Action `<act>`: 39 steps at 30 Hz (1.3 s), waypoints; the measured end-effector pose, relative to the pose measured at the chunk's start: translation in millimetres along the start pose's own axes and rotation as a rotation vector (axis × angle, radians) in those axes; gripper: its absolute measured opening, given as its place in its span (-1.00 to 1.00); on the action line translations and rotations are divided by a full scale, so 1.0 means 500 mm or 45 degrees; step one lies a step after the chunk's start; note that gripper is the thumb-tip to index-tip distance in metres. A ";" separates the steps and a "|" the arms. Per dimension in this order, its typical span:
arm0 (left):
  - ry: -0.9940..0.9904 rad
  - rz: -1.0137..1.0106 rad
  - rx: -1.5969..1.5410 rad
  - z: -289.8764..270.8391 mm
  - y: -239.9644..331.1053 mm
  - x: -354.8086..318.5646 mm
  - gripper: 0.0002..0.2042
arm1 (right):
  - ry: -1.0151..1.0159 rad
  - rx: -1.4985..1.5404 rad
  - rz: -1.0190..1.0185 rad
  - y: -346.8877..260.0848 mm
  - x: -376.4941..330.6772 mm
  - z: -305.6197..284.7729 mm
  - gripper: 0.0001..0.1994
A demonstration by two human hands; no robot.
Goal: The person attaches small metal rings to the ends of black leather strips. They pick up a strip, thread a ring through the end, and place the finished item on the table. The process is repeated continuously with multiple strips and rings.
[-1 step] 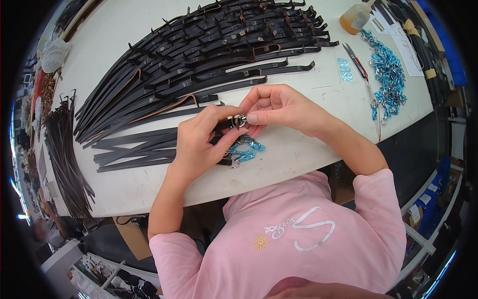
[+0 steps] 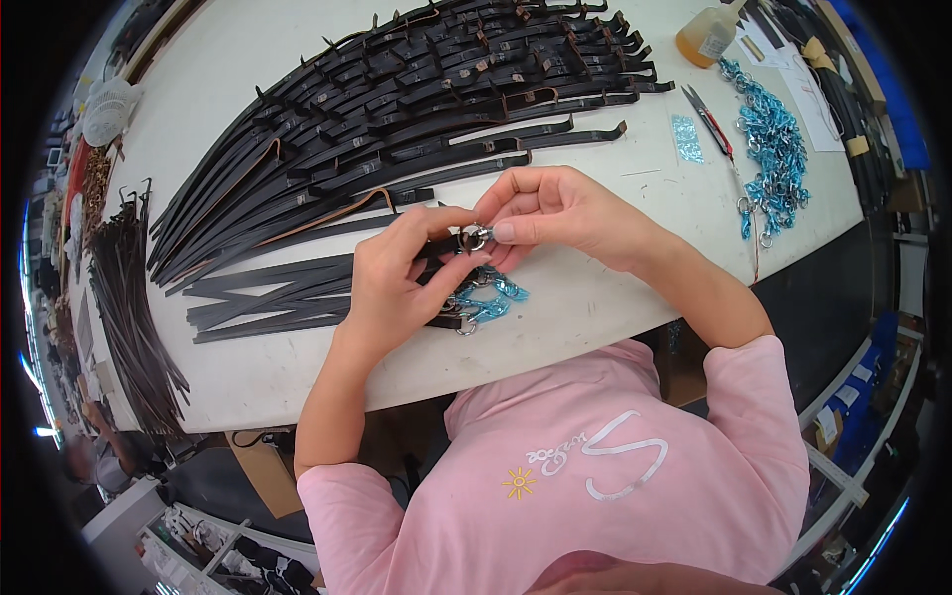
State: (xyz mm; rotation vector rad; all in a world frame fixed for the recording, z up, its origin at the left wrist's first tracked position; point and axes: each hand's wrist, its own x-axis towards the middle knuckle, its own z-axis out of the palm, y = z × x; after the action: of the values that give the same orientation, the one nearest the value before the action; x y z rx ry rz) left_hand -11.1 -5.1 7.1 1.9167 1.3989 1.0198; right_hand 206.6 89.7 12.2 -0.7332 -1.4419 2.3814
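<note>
My left hand [image 2: 397,268] is closed on the end of a black leather strap [image 2: 443,245], pinching it between thumb and fingers. A silver metal ring [image 2: 476,238] sits at the strap's end, between my two hands. My right hand [image 2: 545,220] pinches the ring's right side with thumb and fingertips; its other fingers curl behind. Just below lie several metal clasps in blue plastic film [image 2: 489,300], next to more flat black straps [image 2: 268,297] that run leftward from under my left hand. My fingers partly hide the ring and strap end.
A large fan of black straps [image 2: 397,109] covers the far table. Red-handled snips [image 2: 712,124], a blue film piece [image 2: 686,139], a heap of blue-wrapped hardware [image 2: 772,149] and a bottle of amber liquid [image 2: 710,38] lie far right. A strap bundle [image 2: 134,307] hangs at the left edge.
The ring has turned slightly between my fingertips. Both hands stay in nearly the same place.
</note>
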 end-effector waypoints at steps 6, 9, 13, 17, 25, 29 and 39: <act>0.069 -0.148 -0.336 0.017 -0.017 0.007 -0.68 | 0.061 0.049 -0.043 0.011 -0.003 -0.006 -0.80; 0.063 -0.177 -0.385 0.023 -0.025 0.006 -0.68 | 0.064 0.035 -0.056 0.010 -0.003 -0.007 -0.81; 0.029 -0.213 -0.374 0.018 -0.023 0.006 -0.68 | 0.063 0.027 -0.056 0.008 -0.004 -0.007 -0.81; 0.056 -0.145 -0.295 0.021 -0.019 0.007 -0.67 | 0.062 -0.011 -0.058 0.011 -0.005 -0.010 -0.81; 0.069 0.026 -0.031 0.018 -0.010 0.010 -0.65 | 0.053 -0.059 -0.055 0.009 -0.011 -0.011 -0.78; 0.119 0.145 -0.004 0.022 -0.006 0.012 -0.64 | 0.059 -0.042 -0.043 0.002 -0.014 -0.004 -0.72; 0.041 0.116 -0.004 0.043 0.031 0.004 -0.62 | -0.092 -0.174 0.159 0.008 -0.011 -0.009 -0.73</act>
State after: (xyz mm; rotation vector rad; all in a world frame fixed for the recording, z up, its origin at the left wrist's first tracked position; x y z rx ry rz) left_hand 15.5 -7.8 7.7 1.9855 1.3372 1.0988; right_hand 213.9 88.7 8.7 -0.7994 -1.6471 2.4434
